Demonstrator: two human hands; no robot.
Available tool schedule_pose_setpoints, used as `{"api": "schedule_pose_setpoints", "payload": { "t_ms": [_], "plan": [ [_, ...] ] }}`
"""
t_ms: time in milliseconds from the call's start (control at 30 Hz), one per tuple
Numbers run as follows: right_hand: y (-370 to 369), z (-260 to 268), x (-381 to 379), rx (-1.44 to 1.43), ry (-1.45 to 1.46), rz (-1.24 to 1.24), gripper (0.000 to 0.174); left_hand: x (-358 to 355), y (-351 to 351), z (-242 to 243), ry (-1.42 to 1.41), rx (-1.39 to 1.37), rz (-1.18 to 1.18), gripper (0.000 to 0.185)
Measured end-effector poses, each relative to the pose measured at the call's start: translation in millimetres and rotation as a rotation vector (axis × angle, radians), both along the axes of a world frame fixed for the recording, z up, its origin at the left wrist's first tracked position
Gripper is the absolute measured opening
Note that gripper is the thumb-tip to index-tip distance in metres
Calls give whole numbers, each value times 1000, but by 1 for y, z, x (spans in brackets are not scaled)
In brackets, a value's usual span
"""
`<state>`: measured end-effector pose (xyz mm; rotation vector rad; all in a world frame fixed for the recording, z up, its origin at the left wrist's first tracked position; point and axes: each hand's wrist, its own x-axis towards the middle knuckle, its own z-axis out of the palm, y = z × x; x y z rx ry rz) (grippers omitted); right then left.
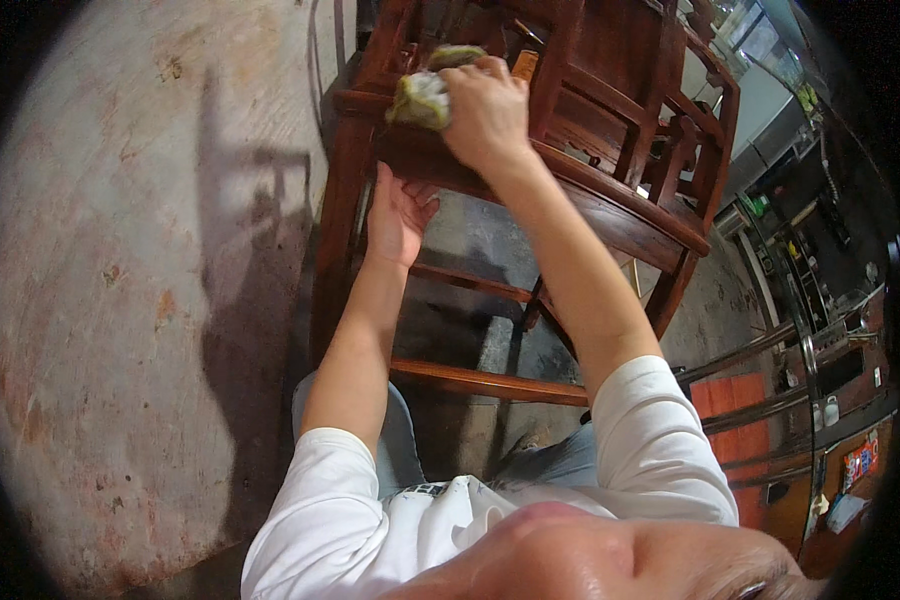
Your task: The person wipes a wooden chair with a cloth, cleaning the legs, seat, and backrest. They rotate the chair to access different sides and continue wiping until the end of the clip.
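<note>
A dark reddish-brown wooden chair [607,202] with an openwork back and arms stands before me, its seat front facing me. My right hand [487,112] grips a crumpled yellow-and-white cloth [422,101] at the seat's front left corner, against the wood. Below it, my left hand [401,214] is raised palm up, thumb apart and fingers loosely bent. Its fingertips are at the lower edge of the seat's front apron [450,161]; whether they press on it is hard to tell. Beyond my right hand, an orange-brown object [525,66] is partly hidden.
A stained, pale wall [120,300] runs close along the left, with shadows on it. Lower chair rails [487,381] cross in front of my legs. To the right are a red panel [729,420], dark rails and a dark-topped table [855,420] bearing small items.
</note>
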<state>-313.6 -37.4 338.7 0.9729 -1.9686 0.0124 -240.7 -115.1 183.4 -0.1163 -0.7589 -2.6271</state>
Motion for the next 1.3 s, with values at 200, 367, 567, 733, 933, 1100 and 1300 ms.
{"api": "schedule_pose_setpoints", "payload": {
  "t_ms": [200,367,567,733,933,1100,1300],
  "plan": [
    [2,-13,16,-233,-55,221,43,2,2,1,-47,20,10,52],
    [22,-28,11,-300,-153,425,51,3,3,3,-40,7,19,50],
    [31,42,-52,-879,-116,534,43,1,6,5,-33,61,9,44],
    [-9,35,-74,-508,-218,189,56,3,6,4,-60,2,19,52],
    [2,13,-72,-383,-23,251,70,2,5,3,1,-15,27,53],
    [8,12,-56,-388,-207,230,68,4,5,2,-49,-24,39,55],
    [13,3,-20,-366,-289,146,66,2,3,0,-3,-29,24,54]
  ]
}}
